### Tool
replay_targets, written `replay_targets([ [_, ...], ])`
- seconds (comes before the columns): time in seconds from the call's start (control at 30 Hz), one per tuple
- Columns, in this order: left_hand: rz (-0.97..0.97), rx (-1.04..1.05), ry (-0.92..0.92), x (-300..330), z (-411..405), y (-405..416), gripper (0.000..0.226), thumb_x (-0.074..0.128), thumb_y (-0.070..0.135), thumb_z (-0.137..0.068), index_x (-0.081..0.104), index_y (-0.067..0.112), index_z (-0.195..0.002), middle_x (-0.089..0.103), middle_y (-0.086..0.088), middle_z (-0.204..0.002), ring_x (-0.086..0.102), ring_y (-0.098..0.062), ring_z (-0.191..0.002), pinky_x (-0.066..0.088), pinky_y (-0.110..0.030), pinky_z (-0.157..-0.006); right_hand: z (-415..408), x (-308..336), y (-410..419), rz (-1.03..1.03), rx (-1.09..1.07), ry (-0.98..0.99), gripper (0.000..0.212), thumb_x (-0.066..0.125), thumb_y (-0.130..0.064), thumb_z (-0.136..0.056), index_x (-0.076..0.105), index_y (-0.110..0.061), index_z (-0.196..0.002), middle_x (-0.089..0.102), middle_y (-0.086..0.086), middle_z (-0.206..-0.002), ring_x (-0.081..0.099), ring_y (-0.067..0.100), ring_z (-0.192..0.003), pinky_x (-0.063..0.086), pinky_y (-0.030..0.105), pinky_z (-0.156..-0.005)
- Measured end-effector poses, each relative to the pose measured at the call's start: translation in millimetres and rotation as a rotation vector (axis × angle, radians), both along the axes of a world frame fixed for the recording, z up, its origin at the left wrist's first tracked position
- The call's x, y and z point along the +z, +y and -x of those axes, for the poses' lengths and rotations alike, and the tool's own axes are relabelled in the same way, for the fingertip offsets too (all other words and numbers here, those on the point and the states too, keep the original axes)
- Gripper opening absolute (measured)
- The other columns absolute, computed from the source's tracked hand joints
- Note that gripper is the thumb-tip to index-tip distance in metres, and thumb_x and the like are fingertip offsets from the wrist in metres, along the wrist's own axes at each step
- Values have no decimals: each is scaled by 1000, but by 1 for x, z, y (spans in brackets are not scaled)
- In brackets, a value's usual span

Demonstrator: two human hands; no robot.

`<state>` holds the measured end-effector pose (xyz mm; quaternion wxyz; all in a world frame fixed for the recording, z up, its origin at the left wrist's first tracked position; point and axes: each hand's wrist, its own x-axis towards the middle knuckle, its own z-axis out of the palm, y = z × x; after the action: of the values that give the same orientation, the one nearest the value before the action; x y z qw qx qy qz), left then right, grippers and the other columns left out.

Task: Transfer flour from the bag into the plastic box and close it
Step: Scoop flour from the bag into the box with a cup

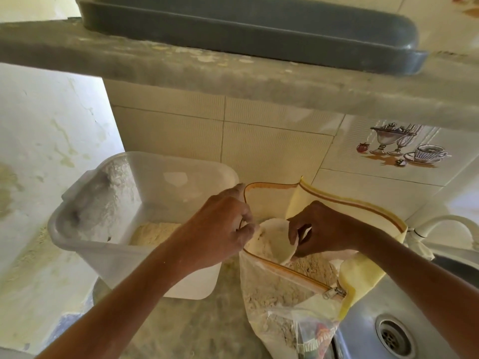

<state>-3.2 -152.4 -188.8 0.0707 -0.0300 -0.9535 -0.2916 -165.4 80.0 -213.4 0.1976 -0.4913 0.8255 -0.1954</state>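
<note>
White cup [276, 238] pinched in my right hand [328, 230], scooping flour [308, 268]; left hand [223, 229] grips zip bag [282, 294] rim, keeping mouth wide. Plastic box [108, 244] adjacent, lidless.

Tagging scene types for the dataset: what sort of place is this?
Most likely a home kitchen: a steel sink with a drain, a white tap, and a wall tile printed with cups and goblets above a stone counter.

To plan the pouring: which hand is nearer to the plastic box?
Left. The left hand grips the bag rim beside the box; the right hand holds a cup inside the bag.
</note>
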Motion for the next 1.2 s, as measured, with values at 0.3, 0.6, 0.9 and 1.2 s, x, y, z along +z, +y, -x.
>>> replay_targets([
  [0.3,-86,103,202,3,4,-36,13,71,36,-93,75,29,-103,60,17,-139,60,0,-118,57,-24,-89,-2,66,12,143,-15,-55,29,92,-37,-65,80,-22,-86,78,-1,-86,76,19,-80,63,49,-75],
  [0.6,68,397,252,15,-17,-130,13,72,35,-91,76,27,-101,68,12,-125,65,-8,-95,56,-42,-94,-10,113,-12,326,79,-205,37,92,-49,-61,80,-26,-87,77,13,-103,76,30,-90,63,52,-76],
  [0.9,172,538,111,-6,-39,-196,31,83,38,-82,73,27,-109,64,8,-134,58,-16,-125,46,-37,-99,-21,88,-108,401,148,-102,30,90,-41,-66,80,-20,-85,78,5,-89,76,28,-82,61,56,-71],
  [1.2,367,546,11,-17,-38,-191,52,75,43,-89,63,22,-134,54,3,-148,41,-22,-144,45,-50,-104,-40,50,-177,-13,219,248,16,89,-31,-71,75,-24,-75,62,-19,-68,60,2,-65,54,26,-66],
])
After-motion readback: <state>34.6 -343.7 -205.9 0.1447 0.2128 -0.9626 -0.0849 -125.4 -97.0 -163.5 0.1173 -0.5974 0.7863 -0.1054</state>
